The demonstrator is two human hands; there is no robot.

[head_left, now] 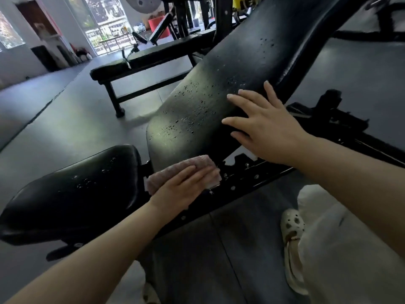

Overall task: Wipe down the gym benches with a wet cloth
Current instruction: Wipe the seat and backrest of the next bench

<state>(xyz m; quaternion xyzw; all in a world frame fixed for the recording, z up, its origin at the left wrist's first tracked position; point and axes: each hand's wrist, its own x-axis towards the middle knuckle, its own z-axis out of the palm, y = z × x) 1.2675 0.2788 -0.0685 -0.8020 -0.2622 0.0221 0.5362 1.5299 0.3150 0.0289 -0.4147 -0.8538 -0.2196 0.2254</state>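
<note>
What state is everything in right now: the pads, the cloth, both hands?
Tilted black vinyl back pad: inclined, dotted with water droplets.
Black vinyl seat pad: a few droplets, mostly dry-looking.
Pinkish folded terry cloth: pressed flat at the back pad's lower end.
Left hand: fingers straight, pressing the cloth.
Right hand: open, resting on the back pad's edge.
Flat black bench behind: untouched.

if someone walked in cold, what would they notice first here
Most striking is the black inclined backrest pad running up the middle, speckled with water droplets, with the right hand spread flat on its right edge. Just below, the left hand presses a pinkish cloth against the pad's bottom end, beside the black seat pad at lower left.
</note>
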